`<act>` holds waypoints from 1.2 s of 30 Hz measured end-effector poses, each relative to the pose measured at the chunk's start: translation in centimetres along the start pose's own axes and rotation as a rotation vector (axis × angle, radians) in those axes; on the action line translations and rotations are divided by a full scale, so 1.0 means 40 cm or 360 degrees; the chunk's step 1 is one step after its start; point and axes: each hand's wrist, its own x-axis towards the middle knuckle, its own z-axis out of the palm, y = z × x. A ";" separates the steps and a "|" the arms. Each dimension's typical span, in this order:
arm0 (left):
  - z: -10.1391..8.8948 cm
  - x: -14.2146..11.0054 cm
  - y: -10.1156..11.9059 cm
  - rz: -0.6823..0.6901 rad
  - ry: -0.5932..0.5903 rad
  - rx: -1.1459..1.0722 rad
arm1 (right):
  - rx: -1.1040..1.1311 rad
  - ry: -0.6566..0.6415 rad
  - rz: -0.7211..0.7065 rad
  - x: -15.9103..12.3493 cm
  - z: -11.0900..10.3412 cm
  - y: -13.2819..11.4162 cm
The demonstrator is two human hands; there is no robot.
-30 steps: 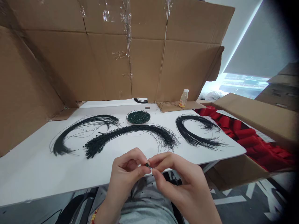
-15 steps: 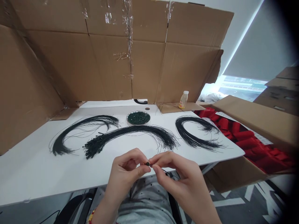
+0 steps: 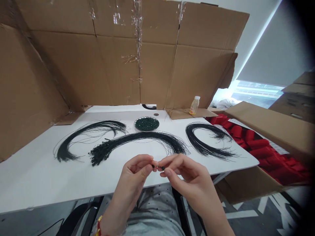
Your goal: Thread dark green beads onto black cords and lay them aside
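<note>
Small dark pieces (image 3: 157, 167) sit in the person's fingertips, near the edge of the white surface (image 3: 36, 183), with one showing at each hand. The left hand (image 3: 134, 175) pinches one between thumb and forefinger, and the right hand (image 3: 188, 173) pinches the other the same way. Both hands are curled and closed, their fingertips almost meeting; the pieces are too small to make out in detail. A red and yellow cord bracelet (image 3: 98, 226) circles the left wrist, and a grey dotted shirt (image 3: 155, 209) shows below the surface edge.

Three bunches of thin black cords lie curved across the surface: one on the left (image 3: 86, 135), one in the middle (image 3: 137, 139) with a knobbly end (image 3: 99, 154) nearest the left hand, and one on the right (image 3: 197, 145). Farther off sits a round plate (image 3: 146, 124) heaped with small dark green pieces. Beyond it, to the right, a small bottle (image 3: 194, 106) stands on a cardboard scrap (image 3: 187, 113) before a taped cardboard wall (image 3: 157, 65). To the right of the surface, an open box (image 3: 248, 183) holds red packets (image 3: 261, 147).
</note>
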 end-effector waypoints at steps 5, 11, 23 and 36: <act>0.016 -0.008 -0.001 -0.0060 0.0024 -0.0193 | -0.0108 -0.0002 -0.0176 -0.008 0.014 0.005; 0.027 -0.012 0.006 -0.0026 0.0048 -0.0157 | -0.0244 0.0036 -0.0303 -0.011 0.019 -0.002; 0.039 -0.028 0.013 0.0192 0.0236 0.0120 | -0.0243 0.0044 -0.0321 -0.013 0.022 -0.010; 0.072 -0.045 0.022 0.0492 0.0344 0.0368 | -0.0299 0.0045 -0.0303 -0.013 0.020 -0.006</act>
